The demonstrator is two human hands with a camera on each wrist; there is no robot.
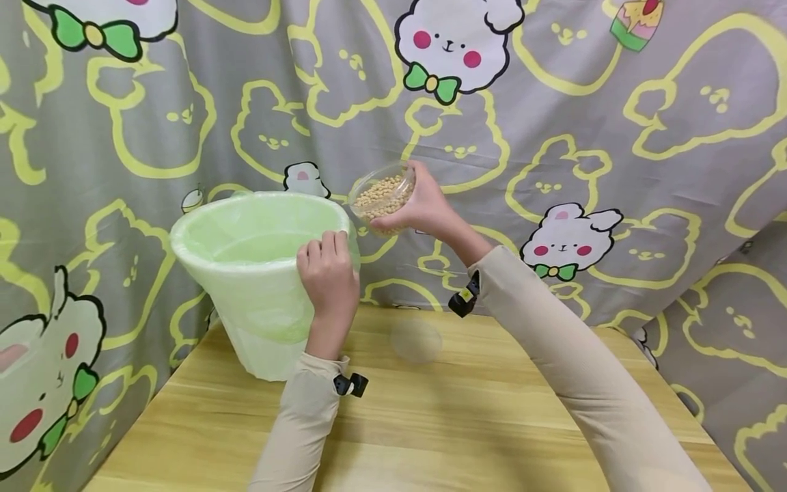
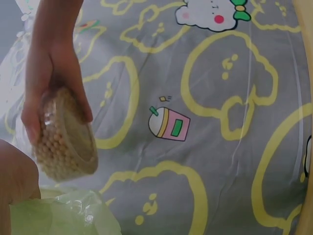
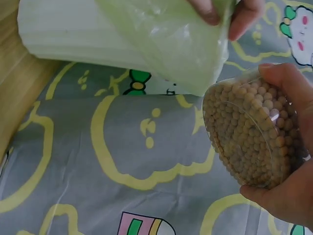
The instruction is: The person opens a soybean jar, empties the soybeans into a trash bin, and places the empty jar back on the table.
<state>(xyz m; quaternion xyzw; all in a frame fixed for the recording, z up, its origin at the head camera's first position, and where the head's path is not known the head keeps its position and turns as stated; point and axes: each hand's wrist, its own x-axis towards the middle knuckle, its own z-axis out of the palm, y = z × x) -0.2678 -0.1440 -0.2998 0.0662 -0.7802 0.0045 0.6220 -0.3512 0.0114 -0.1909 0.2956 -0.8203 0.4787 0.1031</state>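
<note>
A pale bin [image 1: 255, 342] stands at the back left of the table, lined with a thin green plastic bag [image 1: 270, 229] folded over its rim. My left hand [image 1: 330, 277] grips the bin's near right rim, fingers bent over the bag's edge. Beside that rim, raised above the table, my right hand [image 1: 425, 205] holds a clear round plastic tub [image 3: 254, 132] of small round beige beans [image 1: 384, 195]. The tub is tilted with its mouth towards the bin, and the beans lie inside it. In the left wrist view, the tub [image 2: 68, 142] appears just above the bag.
On the wooden table [image 1: 418, 417], a round translucent lid [image 1: 416, 340] lies to the right of the bin. A grey curtain [image 1: 553, 116] with cartoon rabbits and yellow outlines hangs close behind the table and along its sides.
</note>
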